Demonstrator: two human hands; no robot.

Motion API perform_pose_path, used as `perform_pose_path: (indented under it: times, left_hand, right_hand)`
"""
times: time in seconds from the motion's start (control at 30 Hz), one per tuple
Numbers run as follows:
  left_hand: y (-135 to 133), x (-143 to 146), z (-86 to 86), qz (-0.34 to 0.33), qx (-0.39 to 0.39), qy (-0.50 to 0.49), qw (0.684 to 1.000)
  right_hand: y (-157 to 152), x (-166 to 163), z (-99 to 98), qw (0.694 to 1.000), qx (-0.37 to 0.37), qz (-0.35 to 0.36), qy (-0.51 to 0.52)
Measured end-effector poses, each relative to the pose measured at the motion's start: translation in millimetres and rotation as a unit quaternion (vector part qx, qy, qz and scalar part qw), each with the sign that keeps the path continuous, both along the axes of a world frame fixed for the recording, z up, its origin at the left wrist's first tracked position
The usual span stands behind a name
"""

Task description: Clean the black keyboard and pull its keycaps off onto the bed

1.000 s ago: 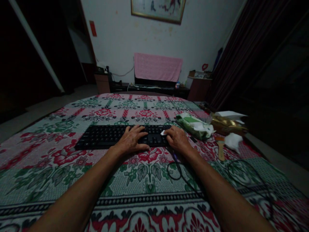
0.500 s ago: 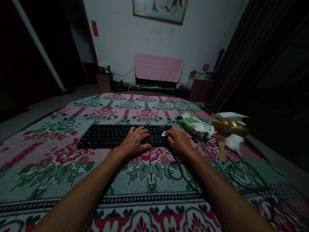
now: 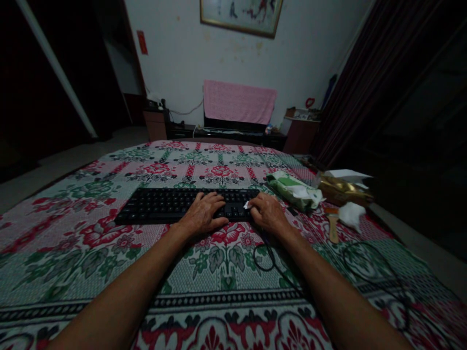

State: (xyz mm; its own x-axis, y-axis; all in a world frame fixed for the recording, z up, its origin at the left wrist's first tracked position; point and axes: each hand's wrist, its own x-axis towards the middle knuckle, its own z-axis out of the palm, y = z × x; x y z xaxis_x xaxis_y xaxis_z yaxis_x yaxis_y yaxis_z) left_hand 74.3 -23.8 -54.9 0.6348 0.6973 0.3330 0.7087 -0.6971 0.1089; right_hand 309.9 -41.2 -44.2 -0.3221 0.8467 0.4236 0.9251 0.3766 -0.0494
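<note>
Keyboard [image 3: 156, 203] of black plastic, long and rectangular, lies flat across the floral cloth [image 3: 226, 257] patterned in red, green, white and black, and I have both hands at its right half. My left hand [image 3: 202, 213] rests palm down on it, that grip loose, with the fingers spread and the thumb apart near the front edge. My right hand [image 3: 269, 211] is at the right end, its grip pinched together on a small white scrap [image 3: 246, 205] held against the keys. The legends on the keys are too small for me to read, and I see no brand I can make out. A thin black cable [image 3: 288, 279] loops on the cloth beside my right forearm. Farther right lie a green-and-white soft plastic pack [image 3: 295, 189], its print unreadable from here, a shiny gold box [image 3: 343, 188] with white sheets on top, a flat wooden-handled brush [image 3: 332, 231] whose faint handle marking I cannot decipher, and a crumpled white wad [image 3: 352, 215] just beside it. On the wall, a red paper strip [image 3: 142, 42] carries nothing I can read.
</note>
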Motion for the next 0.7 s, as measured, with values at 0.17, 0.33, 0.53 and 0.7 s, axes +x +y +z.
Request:
perform_pose_path:
  times: [0.17, 0.33, 0.53, 0.7]
  left_hand:
    - [-3.9, 2.4, 1.9, -0.008, -0.003, -0.009, 1.000]
    - [-6.1, 4.9, 2.7, -0.029, 0.002, -0.007, 1.000]
    - [-5.3, 4.7, 1.8, -0.026, -0.005, -0.011, 1.000]
    - [-4.9, 4.5, 2.2, -0.025, -0.003, -0.006, 1.000]
  right_hand:
    - [3.0, 0.3, -4.2, 1.000, 0.006, 0.015, 0.007]
    - [3.3, 2.6, -4.8, 1.000, 0.008, 0.021, 0.006]
    - [1.4, 2.4, -3.2, 0.999, 0.012, 0.029, 0.025]
    - [1.2, 1.7, -2.4, 0.998, 0.008, 0.055, 0.024]
